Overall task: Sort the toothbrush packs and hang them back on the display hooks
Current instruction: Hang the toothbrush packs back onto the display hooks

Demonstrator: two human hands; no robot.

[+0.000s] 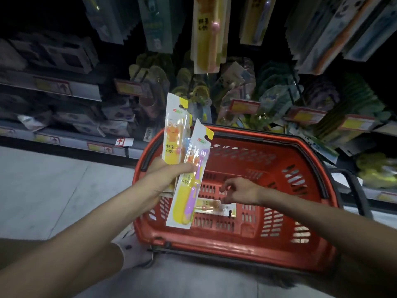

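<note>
My left hand (pixel 165 179) grips two yellow-and-white toothbrush packs above the left side of a red shopping basket (pixel 300 239). The rear pack (pixel 175 130) holds an orange brush. A purple brush shows in the front pack (pixel 189 186). My right hand (pixel 240 191) reaches down inside the basket with fingers curled, just above a single pack (pixel 217 208) lying flat on the basket floor; I cannot tell if it touches it. More packs hang on display hooks overhead, one yellow with a pink brush (pixel 209 35).
Dark shelves with boxed goods and price tags run along the left (pixel 64 87). Bagged items hang behind the basket (pixel 247 93). The basket's black handle (pixel 358 190) sticks out to the right. Pale floor lies at the left, a white shoe (pixel 137 252) under the basket's near edge.
</note>
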